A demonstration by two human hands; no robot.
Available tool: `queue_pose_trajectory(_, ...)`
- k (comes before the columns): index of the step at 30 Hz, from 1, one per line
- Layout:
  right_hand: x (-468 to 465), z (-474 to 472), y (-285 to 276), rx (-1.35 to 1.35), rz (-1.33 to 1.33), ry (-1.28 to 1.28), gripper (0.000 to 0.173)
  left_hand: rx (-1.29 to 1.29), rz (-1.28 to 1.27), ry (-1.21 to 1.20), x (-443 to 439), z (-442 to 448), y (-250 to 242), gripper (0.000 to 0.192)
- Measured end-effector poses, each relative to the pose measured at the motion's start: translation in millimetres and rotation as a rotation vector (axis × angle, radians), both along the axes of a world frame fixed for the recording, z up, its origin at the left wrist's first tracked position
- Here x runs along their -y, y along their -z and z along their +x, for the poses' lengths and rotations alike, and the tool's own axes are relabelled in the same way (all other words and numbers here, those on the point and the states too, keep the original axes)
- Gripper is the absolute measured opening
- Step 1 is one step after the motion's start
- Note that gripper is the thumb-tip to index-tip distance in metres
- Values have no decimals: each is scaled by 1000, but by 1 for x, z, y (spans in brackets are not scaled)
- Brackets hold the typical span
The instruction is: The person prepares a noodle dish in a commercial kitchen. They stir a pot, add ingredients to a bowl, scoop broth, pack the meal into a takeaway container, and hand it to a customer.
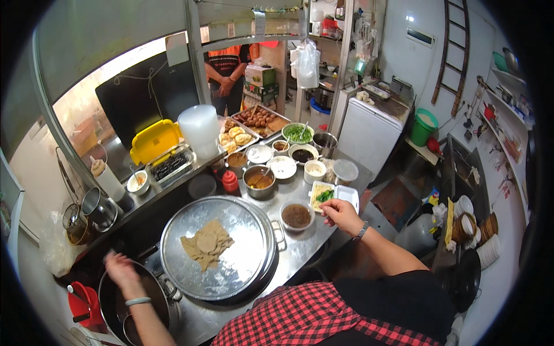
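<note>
My right hand [339,214] is just above the near edge of a white foam takeaway box [351,199], its fingers bent; whether they hold anything is too small to tell. The box stands with its lid folded back and holds noodles [319,190] and green leaves [325,196]. Left of the hand is a round plastic tub of brown soup [297,216]. Over the rim of a deep metal pot [166,298] hangs my left hand [120,266], blurred, with nothing visible in it. Between the hands, a tan cloth [208,243] lies crumpled on a large round metal lid [173,259].
Beyond the lid stand a saucepan of orange sauce [259,181], a red squeeze bottle [230,181] and a bowl of chopped greens [298,132]. A red bucket [84,302] is at the lower left. Behind the counter's trays stands a person [226,78] with hands clasped.
</note>
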State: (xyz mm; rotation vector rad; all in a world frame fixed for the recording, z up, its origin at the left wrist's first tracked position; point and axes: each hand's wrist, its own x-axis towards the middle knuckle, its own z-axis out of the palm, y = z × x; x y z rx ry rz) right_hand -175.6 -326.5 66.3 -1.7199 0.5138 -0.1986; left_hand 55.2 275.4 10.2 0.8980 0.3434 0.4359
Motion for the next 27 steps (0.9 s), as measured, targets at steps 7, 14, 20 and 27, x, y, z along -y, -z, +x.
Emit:
queue_pose_trajectory(7, 172, 123, 8, 149, -386, -152, 23, -100, 265, 1240, 354, -142, 65, 23)
queue_pose_trajectory(14, 351, 299, 73, -126, -680, -275, 39, -817, 607, 1179, 468, -201, 148, 38)
queue_pose_trajectory(20, 406, 399, 146, -124, -806, -263, 28, -1056, 288, 855, 500, -206, 172, 57)
queue_pose_trajectory(27, 449, 469, 197, -185, -950, -313, 22, -1206, 264, 598, 508, -228, 157, 65)
